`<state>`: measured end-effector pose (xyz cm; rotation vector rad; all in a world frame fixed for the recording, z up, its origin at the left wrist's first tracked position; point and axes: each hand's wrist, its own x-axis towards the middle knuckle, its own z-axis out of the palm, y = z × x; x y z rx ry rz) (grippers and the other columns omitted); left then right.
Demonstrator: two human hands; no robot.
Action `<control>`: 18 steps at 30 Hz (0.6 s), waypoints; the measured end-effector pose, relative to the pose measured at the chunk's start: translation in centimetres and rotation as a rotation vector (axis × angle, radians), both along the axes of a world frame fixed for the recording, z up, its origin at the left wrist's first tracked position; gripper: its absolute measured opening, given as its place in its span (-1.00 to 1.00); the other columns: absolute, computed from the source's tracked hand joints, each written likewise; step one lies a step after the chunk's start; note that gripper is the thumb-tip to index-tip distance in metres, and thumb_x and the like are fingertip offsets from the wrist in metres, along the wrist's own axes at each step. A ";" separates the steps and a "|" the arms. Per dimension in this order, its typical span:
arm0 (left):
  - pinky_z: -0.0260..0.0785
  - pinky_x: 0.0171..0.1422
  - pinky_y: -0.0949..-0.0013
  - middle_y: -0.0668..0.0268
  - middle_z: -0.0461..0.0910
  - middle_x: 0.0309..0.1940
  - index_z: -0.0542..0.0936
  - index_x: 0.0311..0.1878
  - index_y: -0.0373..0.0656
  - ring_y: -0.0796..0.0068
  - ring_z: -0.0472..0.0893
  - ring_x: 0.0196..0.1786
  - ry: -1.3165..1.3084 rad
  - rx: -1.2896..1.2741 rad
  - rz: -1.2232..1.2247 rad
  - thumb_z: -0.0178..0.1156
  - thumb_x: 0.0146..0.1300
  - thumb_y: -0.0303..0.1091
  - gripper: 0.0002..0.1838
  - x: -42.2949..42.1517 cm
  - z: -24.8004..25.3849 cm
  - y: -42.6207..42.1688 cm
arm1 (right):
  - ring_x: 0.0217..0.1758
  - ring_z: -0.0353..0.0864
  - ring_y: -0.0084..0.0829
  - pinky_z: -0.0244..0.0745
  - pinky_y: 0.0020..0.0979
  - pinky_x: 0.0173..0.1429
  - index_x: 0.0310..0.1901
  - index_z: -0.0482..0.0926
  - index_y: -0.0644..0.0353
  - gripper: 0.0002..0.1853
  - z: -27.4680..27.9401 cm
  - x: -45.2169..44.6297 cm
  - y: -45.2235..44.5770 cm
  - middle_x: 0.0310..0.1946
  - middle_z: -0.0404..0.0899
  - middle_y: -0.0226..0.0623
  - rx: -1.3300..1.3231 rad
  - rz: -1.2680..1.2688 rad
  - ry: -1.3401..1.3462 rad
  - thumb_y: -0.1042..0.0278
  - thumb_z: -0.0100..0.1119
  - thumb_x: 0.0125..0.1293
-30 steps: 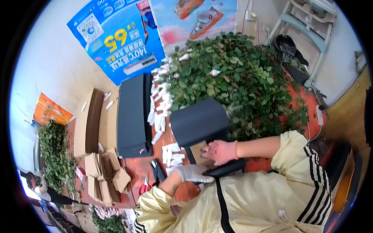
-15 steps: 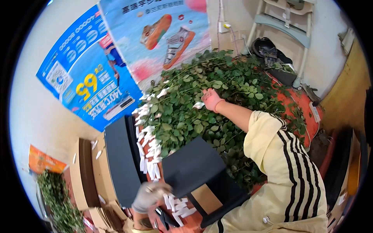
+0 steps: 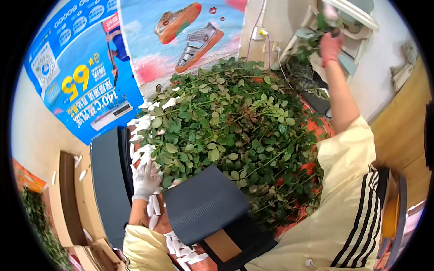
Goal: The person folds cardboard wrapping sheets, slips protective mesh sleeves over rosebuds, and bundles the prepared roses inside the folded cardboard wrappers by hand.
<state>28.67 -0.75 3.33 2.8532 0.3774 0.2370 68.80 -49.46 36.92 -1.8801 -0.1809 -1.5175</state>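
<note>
My right hand (image 3: 331, 45), in a pink glove, is raised at the upper right, closed around a leafy rose stem (image 3: 312, 44) with a white-pink wrapped bud at its top. White-gloved, my left hand (image 3: 147, 179) reaches to the row of white-wrapped buds (image 3: 143, 123) along the left edge of the leafy pile (image 3: 244, 135); its fingers are spread over the buds, and I cannot make out a hold on any. Nearer my body lies a dark open box (image 3: 205, 203) with a brown cardboard piece (image 3: 223, 245) in it. White wrappers (image 3: 187, 255) lie beside the box.
A dark board stack (image 3: 110, 180) and brown cardboard sheets (image 3: 68, 198) stand at the left. Posters (image 3: 81, 67) cover the back wall. Behind my right hand is a pale high chair (image 3: 357, 43). Cables (image 3: 270, 49) hang by the wall socket.
My right hand has gone from the box to the pile, then up and right with a stem. My left hand has moved forward to the white buds. The view has shifted.
</note>
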 end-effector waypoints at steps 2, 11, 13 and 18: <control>-0.02 0.36 0.01 0.14 0.46 0.07 0.37 0.22 -0.09 0.18 0.37 0.21 -0.035 0.038 -0.037 0.17 -0.06 -0.08 -0.31 0.7 0.6 0.0 | -0.11 0.56 -0.33 0.45 -0.25 -0.01 -0.12 0.49 0.22 -0.73 3.1 -3.3 1.1 -0.16 0.56 -0.13 -0.052 0.161 -0.141 0.43 0.03 0.10; 0.41 -0.06 0.25 0.05 0.59 -0.28 0.59 -0.22 -0.22 0.20 0.60 -0.16 0.323 -0.199 0.000 0.10 0.07 -0.18 -0.68 3.2 3.9 -0.3 | 0.03 0.39 -0.35 0.33 -0.29 0.10 -0.05 0.51 0.00 -0.59 -10.3 -20.9 22.1 -0.15 0.44 -0.41 -1.349 0.701 -0.420 0.31 0.11 -0.04; 0.44 -0.16 0.32 0.20 0.60 -0.31 0.59 -0.16 -0.23 0.35 0.61 -0.24 0.301 -0.596 -0.101 0.13 0.13 -0.28 -0.73 3.4 1.7 2.6 | 0.06 0.35 -0.31 0.28 -0.26 0.16 -0.15 0.46 0.03 -0.63 -15.3 -22.2 25.9 -0.14 0.39 -0.35 -1.452 0.848 -0.219 0.24 0.11 -0.08; 0.48 -0.06 0.42 0.29 0.47 0.02 0.43 0.13 -0.15 0.51 0.53 -0.02 0.112 -1.498 -0.127 0.18 0.22 -0.30 -0.59 1.6 1.9 5.6 | 0.21 0.29 -0.16 0.15 -0.20 0.32 0.19 0.35 0.13 -0.38 -24.9 -23.8 32.4 0.07 0.37 -0.15 -1.513 1.029 0.083 0.03 0.15 0.12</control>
